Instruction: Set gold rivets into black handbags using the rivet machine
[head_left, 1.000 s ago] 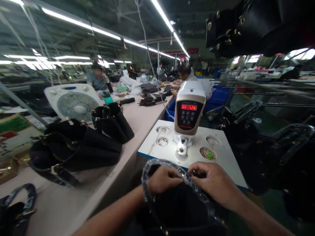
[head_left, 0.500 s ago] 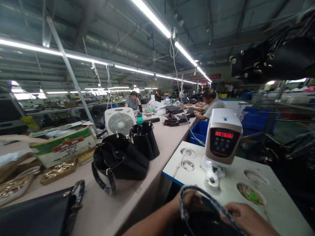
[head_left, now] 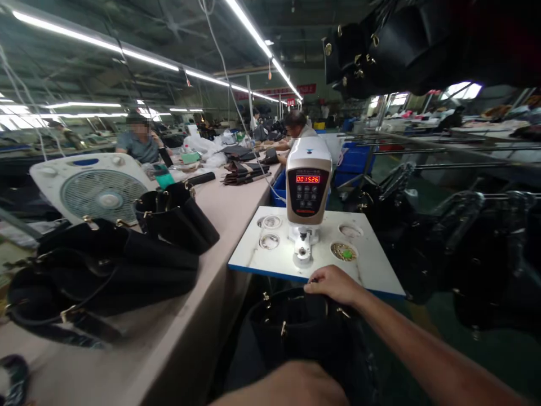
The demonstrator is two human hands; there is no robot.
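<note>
The right hand (head_left: 333,285) is curled shut on the far rim of a black bag (head_left: 296,332), which sits open just below the near edge of the white table (head_left: 372,265). The left hand is out of view. A press (head_left: 307,180) stands on the table beyond

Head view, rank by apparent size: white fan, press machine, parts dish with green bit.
1. white fan
2. press machine
3. parts dish
Fan and machine sit at different depths, so their order is unsure.
</note>
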